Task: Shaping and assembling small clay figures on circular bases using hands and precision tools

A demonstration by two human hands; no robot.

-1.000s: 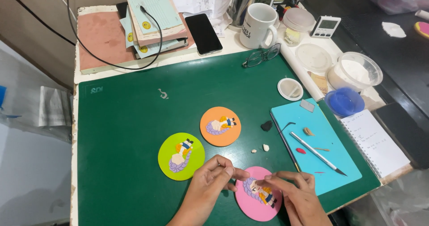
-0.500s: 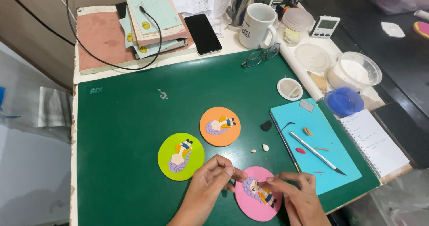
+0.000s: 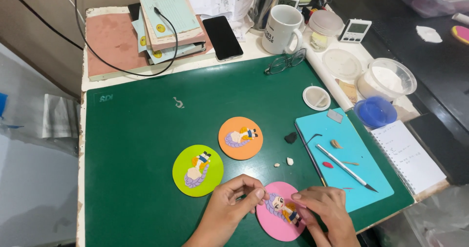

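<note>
A pink round disc with a small clay figure on it lies at the near edge of the green cutting mat. My left hand pinches at the figure's purple hair on the disc's left side. My right hand rests its fingertips on the disc's right side, by the figure's body. An orange disc and a lime-green disc, each carrying a similar figure, lie just beyond.
A turquoise mat to the right holds a thin modelling tool and clay bits. Small clay lumps lie on the green mat. Behind are a white mug, glasses, phone, tubs, a blue lid, a notepad.
Both hands stay at the pink disc with only slight finger shifts; the right fingers have settled lower onto the figure.
</note>
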